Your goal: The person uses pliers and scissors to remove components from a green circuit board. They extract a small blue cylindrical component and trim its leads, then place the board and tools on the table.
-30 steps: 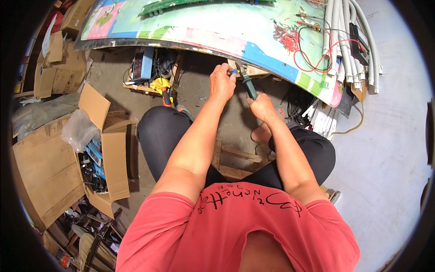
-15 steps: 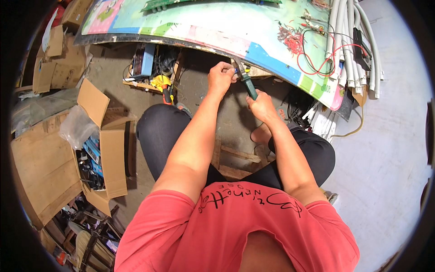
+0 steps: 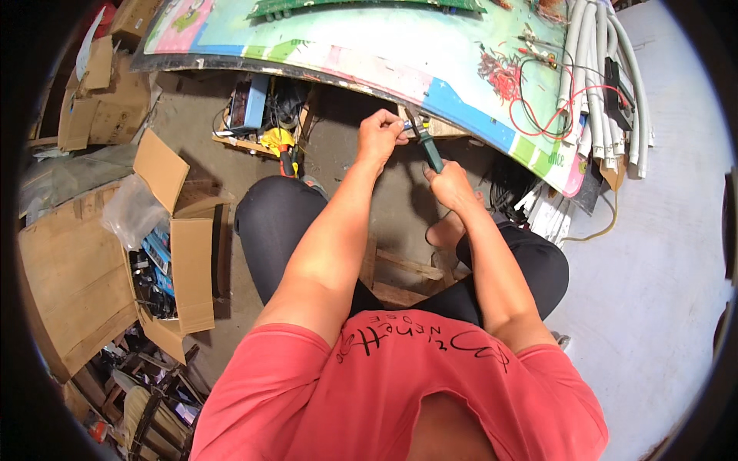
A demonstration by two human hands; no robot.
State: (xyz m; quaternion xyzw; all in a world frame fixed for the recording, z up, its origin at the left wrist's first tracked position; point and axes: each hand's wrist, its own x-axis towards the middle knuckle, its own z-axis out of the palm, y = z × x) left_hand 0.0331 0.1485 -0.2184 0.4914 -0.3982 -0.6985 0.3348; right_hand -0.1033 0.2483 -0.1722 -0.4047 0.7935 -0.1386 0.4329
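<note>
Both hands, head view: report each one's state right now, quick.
Left hand: closed, pinching a small bluish piece, too small to identify.
Right hand: closed around the handle of a green-handled tool.

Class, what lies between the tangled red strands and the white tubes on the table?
Looped red and black cables lie there, seen in the head view.

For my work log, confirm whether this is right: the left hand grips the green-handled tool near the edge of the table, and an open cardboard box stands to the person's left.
The hand is wrong: the head view shows the right hand gripping the green-handled tool near the edge of the table. An open cardboard box does stand to the person's left.
</note>
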